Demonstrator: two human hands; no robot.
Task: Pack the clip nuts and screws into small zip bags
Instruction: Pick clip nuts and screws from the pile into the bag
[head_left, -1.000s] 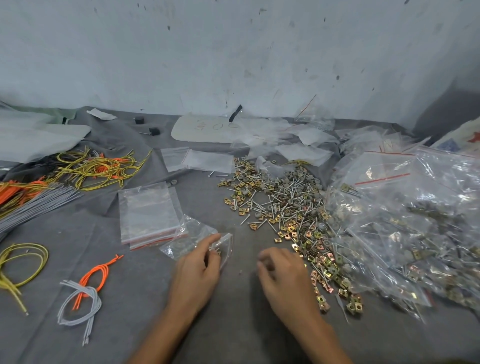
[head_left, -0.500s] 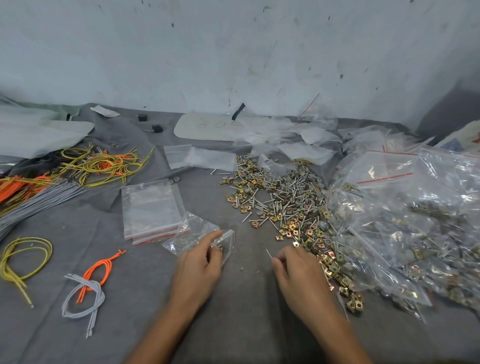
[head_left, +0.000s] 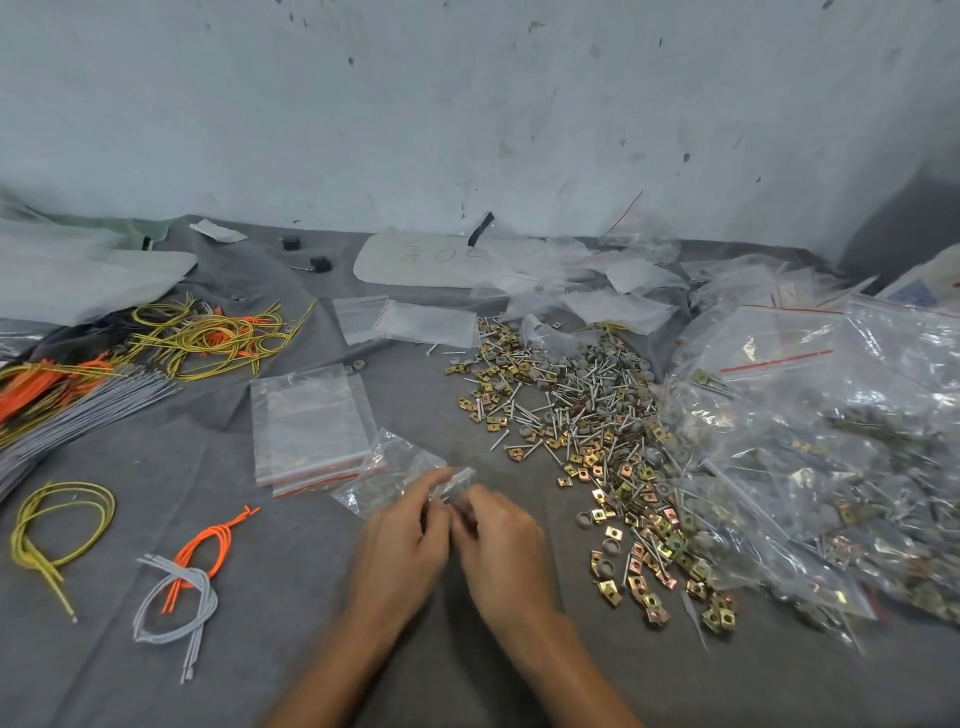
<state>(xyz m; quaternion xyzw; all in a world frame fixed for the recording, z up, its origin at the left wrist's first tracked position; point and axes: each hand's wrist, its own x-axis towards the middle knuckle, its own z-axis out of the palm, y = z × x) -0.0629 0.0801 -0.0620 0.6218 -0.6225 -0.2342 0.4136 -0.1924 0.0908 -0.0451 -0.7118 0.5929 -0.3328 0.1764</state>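
A small clear zip bag (head_left: 395, 475) lies on the grey cloth just beyond my hands. My left hand (head_left: 400, 545) pinches its near right end. My right hand (head_left: 501, 551) sits right beside it, fingers curled at the bag's mouth; what they hold is hidden. A loose heap of brass clip nuts and silver screws (head_left: 582, 431) spreads to the right. A stack of empty zip bags with red strips (head_left: 309, 426) lies just left of the held bag.
Filled clear bags (head_left: 831, 452) pile up at the right. Yellow, orange and grey cable bundles (head_left: 202, 338) lie at the left, with small loops (head_left: 179, 587) near the front. Paper and plastic sheets (head_left: 431, 257) lie along the wall.
My right hand has moved left, away from the edge of the heap, and now meets my left hand at the bag's mouth. My left hand stayed on the bag.
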